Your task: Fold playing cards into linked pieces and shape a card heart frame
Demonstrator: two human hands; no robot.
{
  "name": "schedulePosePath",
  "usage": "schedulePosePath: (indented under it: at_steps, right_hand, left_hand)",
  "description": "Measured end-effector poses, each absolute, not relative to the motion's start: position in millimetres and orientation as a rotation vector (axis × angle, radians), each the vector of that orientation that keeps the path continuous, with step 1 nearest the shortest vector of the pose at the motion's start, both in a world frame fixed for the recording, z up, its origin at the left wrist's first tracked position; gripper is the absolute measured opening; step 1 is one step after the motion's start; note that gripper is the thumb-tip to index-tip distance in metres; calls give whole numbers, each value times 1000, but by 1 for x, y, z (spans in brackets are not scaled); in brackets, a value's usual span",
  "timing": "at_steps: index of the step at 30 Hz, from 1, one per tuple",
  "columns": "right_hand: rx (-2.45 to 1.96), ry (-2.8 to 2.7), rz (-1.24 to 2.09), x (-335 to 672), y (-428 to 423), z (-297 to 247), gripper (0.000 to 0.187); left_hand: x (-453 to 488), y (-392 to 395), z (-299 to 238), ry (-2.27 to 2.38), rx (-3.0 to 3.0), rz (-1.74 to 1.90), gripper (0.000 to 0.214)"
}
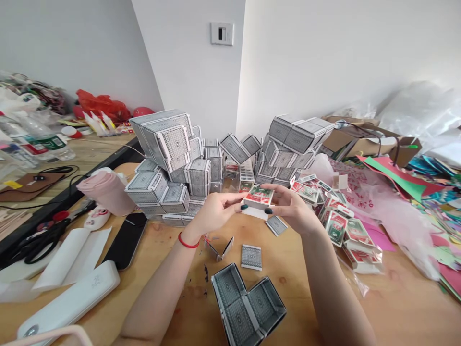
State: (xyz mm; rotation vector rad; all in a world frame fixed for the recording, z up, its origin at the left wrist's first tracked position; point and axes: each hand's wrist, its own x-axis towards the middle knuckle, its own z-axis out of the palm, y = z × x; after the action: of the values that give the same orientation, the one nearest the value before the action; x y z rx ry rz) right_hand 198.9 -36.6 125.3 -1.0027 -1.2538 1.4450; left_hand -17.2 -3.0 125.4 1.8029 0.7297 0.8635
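Between both hands is a red and green playing card box (259, 194), with a white flap or card sticking out at its near side. My left hand (221, 211) grips its left edge, thumb at the front corner. At the right edge, my right hand (293, 209) pinches it with fingers behind and thumb in front. Below them lie a flat patterned playing card (251, 257), another card (276, 225) and a folded card piece (219, 249). Nearest me sits an L-shaped open structure (245, 307) made of folded cards.
Card-built block stacks stand at the back left (162, 163) and back right (288, 144). More card boxes (342, 226) are piled at right beside a plastic bag (392, 230). At left lie a phone (126, 240), a white device (72, 302), scissors (46, 235) and a pink roll (108, 190).
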Motion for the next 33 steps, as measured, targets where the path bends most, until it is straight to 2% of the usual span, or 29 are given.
schedulePosePath:
  at_steps: [6,8,12,14,22,28,33]
  right_hand:
    - [-830,-1279,1604,202,-38,127,64]
    - [-772,-1306,1636,198,-38,126,66]
    - [-634,-1383,1733,192,-37,123,75]
    - [-600,-1424,1731,193,-36,121,77]
    - [-710,-1627,1364,205,-41,125,73]
    - [-934,-1745,904,202,-44,130,62]
    - [-1045,-1789,759,198,-45,130,58]
  left_hand:
    - [-19,6,122,694,1583,956,25]
    - [-16,8,119,649,1500,930,36]
    - [-9,4,115,520,1350,732,75]
    - [-7,1,115,462,1296,648,80]
    - [-16,8,113,509,1318,495,45]
    - [-23,12,112,694,1259,583,41]
    - [-21,10,114,678,1149,610,34]
